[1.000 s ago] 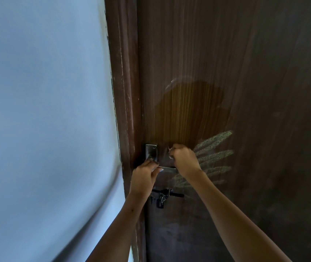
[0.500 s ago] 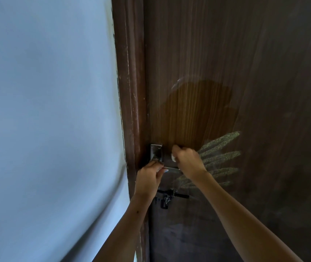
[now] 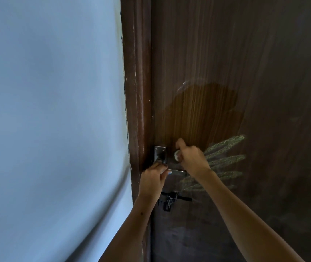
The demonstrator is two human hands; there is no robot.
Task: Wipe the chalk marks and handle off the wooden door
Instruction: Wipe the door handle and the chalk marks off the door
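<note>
Against the wooden door [image 3: 226,53], the left hand [image 3: 152,179] grips the metal handle [image 3: 177,172] with closed fingers; the right hand [image 3: 192,157] pinches a small white wad [image 3: 177,155] just above. Chalk marks [image 3: 226,159] streak the door rightward.

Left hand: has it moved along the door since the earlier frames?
No. The left hand still grips the handle just below the metal plate.

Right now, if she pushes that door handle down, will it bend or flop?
Probably not. The door handle looks like shiny metal, so likely stiff. It joins a screwed-on plate, so it should pivot, not wobble. Its smooth surface might feel slippery under the left hand.
</note>
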